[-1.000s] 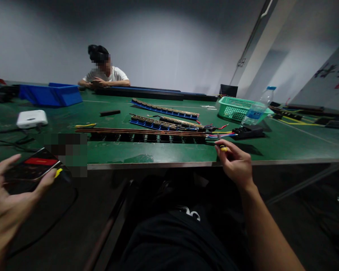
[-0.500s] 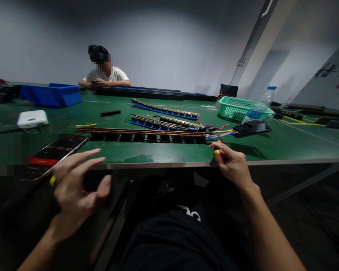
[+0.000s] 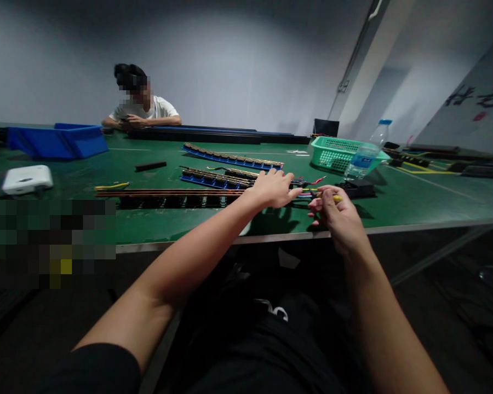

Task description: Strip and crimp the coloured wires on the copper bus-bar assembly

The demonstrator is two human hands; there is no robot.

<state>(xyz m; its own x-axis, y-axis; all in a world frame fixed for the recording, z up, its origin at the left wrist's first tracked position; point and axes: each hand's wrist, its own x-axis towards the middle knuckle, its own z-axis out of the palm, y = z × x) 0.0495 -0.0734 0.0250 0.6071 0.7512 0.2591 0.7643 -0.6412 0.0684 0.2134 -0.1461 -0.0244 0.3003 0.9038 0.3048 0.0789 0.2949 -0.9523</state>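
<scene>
My left hand [image 3: 272, 189] reaches across with fingers spread, palm down, over the right end of a long black strip with copper-coloured rails [image 3: 181, 196]. Whether it touches the strip or its wires, I cannot tell. Just to the right, my right hand [image 3: 339, 216] is closed around a small tool with a yellow and dark handle [image 3: 337, 198]; its tip is hidden. Coloured wires [image 3: 310, 191] run between the two hands towards a black box [image 3: 359, 189]. Behind the strip lie two blue-based strips with brass-coloured rails, a nearer one [image 3: 207, 178] and a farther one [image 3: 234, 157].
A green basket [image 3: 328, 156] and a clear bottle with a blue cap [image 3: 370, 150] stand at the right. On the left are a blue bin [image 3: 66, 141] and a white box [image 3: 28, 179]. Across the green table sits a person [image 3: 158, 112] behind long dark bars [image 3: 213, 134].
My left hand has swung from the table's left front over to the strip's right end. My right hand has turned the yellow-handled tool and moved slightly right and up.
</scene>
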